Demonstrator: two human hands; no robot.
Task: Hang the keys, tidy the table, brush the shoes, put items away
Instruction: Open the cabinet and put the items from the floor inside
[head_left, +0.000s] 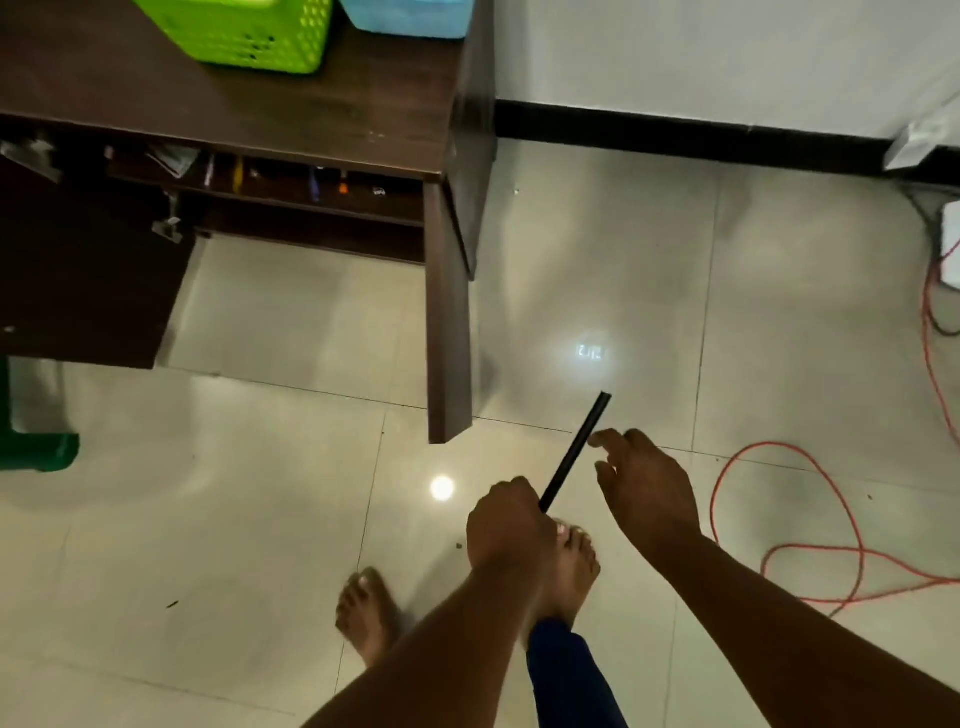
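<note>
My left hand (506, 522) grips the lower end of a thin black rod (579, 447) that slants up and to the right above the tiled floor. My right hand (644, 486) hovers just right of the rod with fingers loosely spread, its fingertips close to the rod; whether they touch it is unclear. The dark wooden table (322, 109) stands at the upper left, with small items on the shelf (311, 192) under its top. A green basket (244, 31) and a blue basket (410, 15) sit on the table.
My bare feet (369, 613) stand on the glossy floor. An orange cable (810, 551) loops over the tiles at the right, leading to a white box (953, 244) by the wall. A green stool (36, 452) shows at the left edge.
</note>
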